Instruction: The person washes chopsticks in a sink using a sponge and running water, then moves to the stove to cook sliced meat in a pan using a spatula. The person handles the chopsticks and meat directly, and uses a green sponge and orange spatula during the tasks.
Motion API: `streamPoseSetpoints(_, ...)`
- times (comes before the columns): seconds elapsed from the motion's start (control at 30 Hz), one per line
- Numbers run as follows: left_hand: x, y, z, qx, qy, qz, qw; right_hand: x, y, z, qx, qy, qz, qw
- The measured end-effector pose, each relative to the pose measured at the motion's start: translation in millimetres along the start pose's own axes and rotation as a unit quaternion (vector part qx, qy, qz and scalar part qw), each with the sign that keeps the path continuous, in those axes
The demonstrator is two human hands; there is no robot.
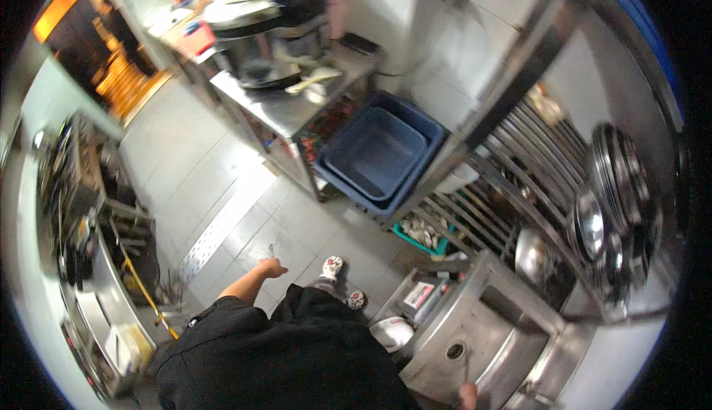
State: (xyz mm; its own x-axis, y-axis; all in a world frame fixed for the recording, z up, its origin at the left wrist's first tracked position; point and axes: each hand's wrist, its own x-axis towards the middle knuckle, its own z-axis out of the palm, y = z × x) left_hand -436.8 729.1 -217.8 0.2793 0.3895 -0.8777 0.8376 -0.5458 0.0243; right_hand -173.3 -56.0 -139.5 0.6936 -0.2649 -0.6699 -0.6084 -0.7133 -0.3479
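Bare and held out over the grey tiled floor [283,246], my left hand [271,268] has nothing visible in it; its fingers are too blurred to read well. At the bottom edge, only a small part of my right hand [468,396] shows, beside the stainless steel sink [425,362] with its round drain hole; whether it touches or holds anything cannot be told. Nested dark blue plastic tubs [378,154] stand ahead, between a steel table [278,109] and a slatted metal rack [500,176].
Metal bowls [589,226] stand on the rack at right. A green basket [425,234] sits low beneath it. A cluttered shelf unit [111,209] lines the left wall. A white drain strip [222,226] crosses the floor. Far left, a person [119,29] stands beyond a doorway.
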Motion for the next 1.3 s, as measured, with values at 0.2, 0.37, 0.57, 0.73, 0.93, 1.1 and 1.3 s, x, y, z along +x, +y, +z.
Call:
streamPoseSetpoints(0.2,-81.2,-92.8,51.3,-0.218,-0.006,-0.211,0.953,-87.6,-118.8,-37.2,0.150,0.003,0.016,0.988)
streamPoseSetpoints(0.37,-66.1,-154.3,132.8,-0.274,0.049,-0.187,0.942,-165.8,-294.3,-24.3,0.103,-0.248,-0.256,0.929)
streamPoseSetpoints(0.57,-80.5,-199.9,137.4,-0.378,0.103,-0.060,0.918,-316.1,-479.8,143.9,0.160,-0.264,-0.515,0.800)
streamPoseSetpoints(0.73,-55.2,-284.7,199.3,-0.498,0.136,-0.090,0.852,-351.2,-508.4,335.5,-0.440,-0.009,-0.635,0.635)
streamPoseSetpoints(0.93,-91.2,-325.2,135.6,-0.580,0.204,0.038,0.788,-354.8,-507.6,447.3,-0.302,-0.302,-0.607,0.670)
streamPoseSetpoints(1.1,-160.5,-271.8,-91.0,-0.632,0.270,0.304,0.660,-483.0,-585.2,497.8,-0.110,-0.682,-0.234,0.685)
streamPoseSetpoints(1.3,-160.2,-254.3,-270.8,-0.725,0.218,0.440,0.482,-531.7,-660.9,595.5,-0.102,-0.812,-0.159,0.551)
